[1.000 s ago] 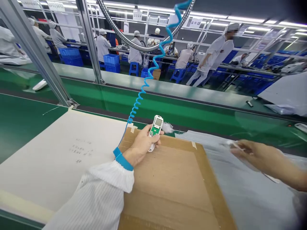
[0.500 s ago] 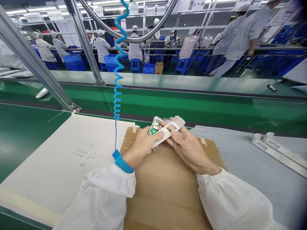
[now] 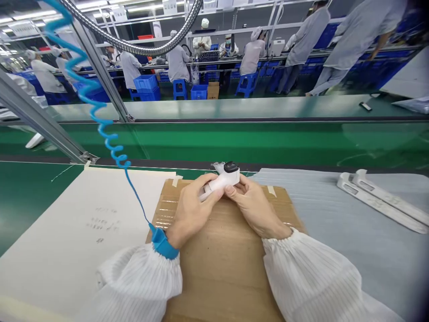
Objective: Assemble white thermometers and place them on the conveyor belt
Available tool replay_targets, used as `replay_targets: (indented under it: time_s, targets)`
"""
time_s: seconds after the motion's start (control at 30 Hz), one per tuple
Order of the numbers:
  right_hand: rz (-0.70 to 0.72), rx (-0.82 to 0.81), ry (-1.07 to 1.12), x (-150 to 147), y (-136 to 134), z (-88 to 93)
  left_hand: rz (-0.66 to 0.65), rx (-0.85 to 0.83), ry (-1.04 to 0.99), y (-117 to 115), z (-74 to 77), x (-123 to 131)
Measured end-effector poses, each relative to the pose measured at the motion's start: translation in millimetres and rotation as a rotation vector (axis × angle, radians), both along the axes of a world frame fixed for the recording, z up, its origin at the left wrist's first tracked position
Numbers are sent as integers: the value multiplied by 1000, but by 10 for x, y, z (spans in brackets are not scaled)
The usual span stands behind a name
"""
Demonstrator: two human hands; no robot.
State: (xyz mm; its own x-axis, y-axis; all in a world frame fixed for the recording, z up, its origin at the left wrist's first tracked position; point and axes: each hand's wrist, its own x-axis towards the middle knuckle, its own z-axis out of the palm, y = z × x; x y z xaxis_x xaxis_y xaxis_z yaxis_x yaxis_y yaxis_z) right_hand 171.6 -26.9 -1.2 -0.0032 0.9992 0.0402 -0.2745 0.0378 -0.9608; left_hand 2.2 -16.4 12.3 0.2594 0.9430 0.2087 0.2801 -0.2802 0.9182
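Observation:
Over the cardboard, both hands grip a white plastic handheld device point(image 3: 219, 182) with a black rounded end. My left hand point(image 3: 191, 208) wraps around its lower left part, thumb along the near side. At the upper right, near the black end, my right hand point(image 3: 254, 205) pinches it between thumb and fingers. A scrap of clear film point(image 3: 218, 167) shows behind the device. A blue wrist strap point(image 3: 164, 243) sits on my left wrist. The device's far side and inside are hidden from view.
Beneath my hands lies a taped cardboard sheet point(image 3: 231, 268). A coiled blue cord point(image 3: 97, 105) runs up from the strap. White paper point(image 3: 67, 223) is on the left; two long white plastic parts point(image 3: 382, 201) lie on the right. Beyond is a green conveyor belt point(image 3: 234, 142).
The device has turned: the green circuit board and separate white cover seen before no longer show, and a white body with black end does. The view has shifted; the cord swung left.

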Motion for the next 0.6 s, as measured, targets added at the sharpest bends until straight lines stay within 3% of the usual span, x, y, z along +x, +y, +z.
replay_targets:
  time_s: [0.1, 0.17, 0.3, 0.4, 0.53, 0.6]
  targets:
    - [-34, -15, 46, -40, 7, 42, 7, 34, 43, -43, -10, 29]
    - [-61, -77, 203, -86, 10, 98, -18, 105, 158, -89, 18, 50]
    - [-142, -343, 604, -135, -7, 239, -152, 188, 608, -219, 95, 155]
    - [-180, -471, 724, -92, -30, 319, -238, 246, 858, -288, 152, 250]
    - [-100, -445, 738, -14, -35, 342, -214, 248, 905, -261, 188, 238]
    - [10, -370, 681, -13, -33, 315, -100, 211, 843, -205, 161, 168]
